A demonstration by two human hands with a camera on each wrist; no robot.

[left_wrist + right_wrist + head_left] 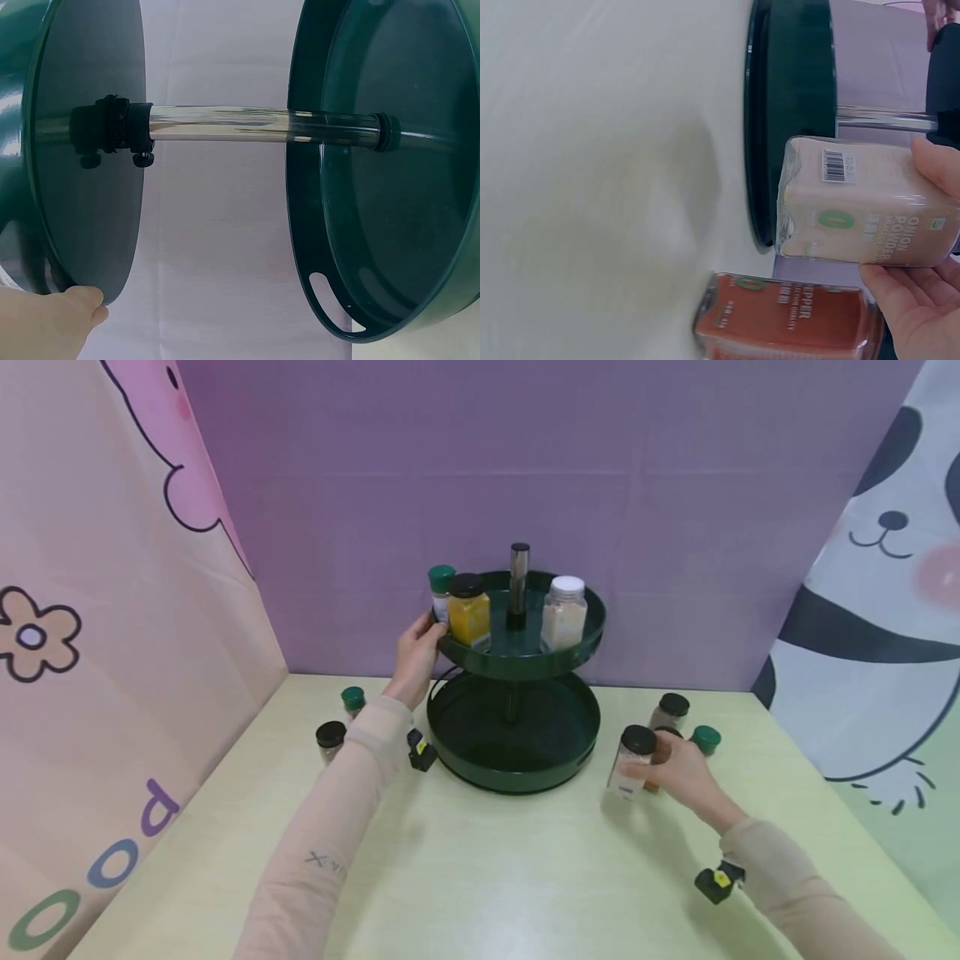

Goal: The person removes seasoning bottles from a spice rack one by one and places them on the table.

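My right hand (pixel 686 777) grips a clear jar of onion powder (pixel 628 772) with a black lid, thumb on one side and fingers on the other. The jar is raised off the table, to the right of a dark green two-tier rack; its label shows in the right wrist view. My left hand (pixel 416 660) holds the rim of the rack's upper tray (pixel 517 668) at its left side. On that tray stand a green-capped jar (pixel 441 581), a yellow jar (pixel 468 617) with a black lid, and a white-lidded jar (pixel 564 617).
The lower tray (pixel 517 772) rests on the table (pixel 495 877), joined to the upper one by a metal post (pixel 217 124). At right stand a red-brown pepper jar (pixel 787 319), a black-lidded jar (pixel 670 710) and a green-capped jar (pixel 706 739). Two more jars stand left, partly behind my sleeve.
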